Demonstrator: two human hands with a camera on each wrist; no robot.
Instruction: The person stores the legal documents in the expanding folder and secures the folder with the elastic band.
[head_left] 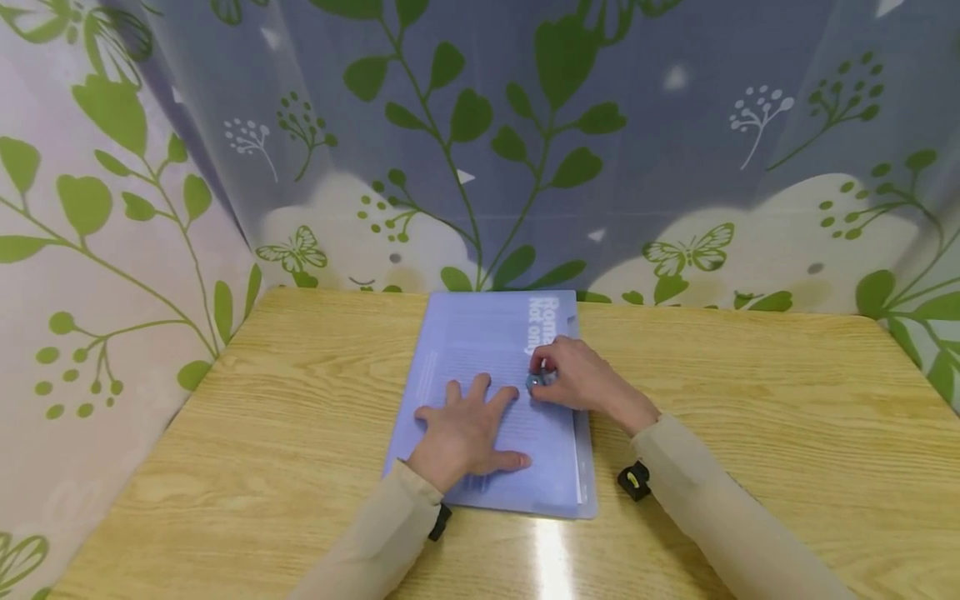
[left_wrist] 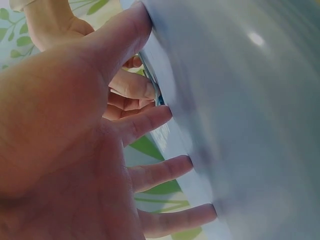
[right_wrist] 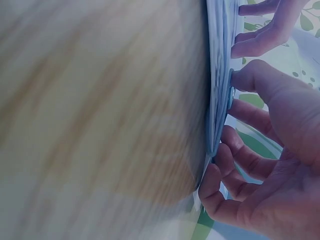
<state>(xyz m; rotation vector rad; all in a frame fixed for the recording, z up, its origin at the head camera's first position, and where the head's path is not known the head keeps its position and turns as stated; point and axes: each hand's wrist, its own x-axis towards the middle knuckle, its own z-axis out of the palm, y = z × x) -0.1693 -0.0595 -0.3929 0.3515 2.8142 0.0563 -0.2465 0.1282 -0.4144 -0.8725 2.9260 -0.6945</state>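
A translucent blue plastic file folder [head_left: 480, 333] lies on the table with white lettering near its upper right. Its side shows a stack of papers [right_wrist: 222, 60] in the right wrist view. My left hand [head_left: 465, 433] presses flat on the cover, fingers and thumb spread wide. Close to the folder's right edge, my right hand [head_left: 581, 375] pinches a small shiny blue-grey tab [head_left: 535, 382] between thumb and forefinger. The other fingers of that hand curl down by the folder's edge in the right wrist view. Much of the tab is hidden by the fingers.
The light wooden table [head_left: 750, 400] extends on both sides of the folder. A patterned curtain [head_left: 660, 167] hangs right behind the table's far edge, and another one [head_left: 112, 317] runs along the left. A black wrist device [head_left: 634, 481] sits at the right sleeve.
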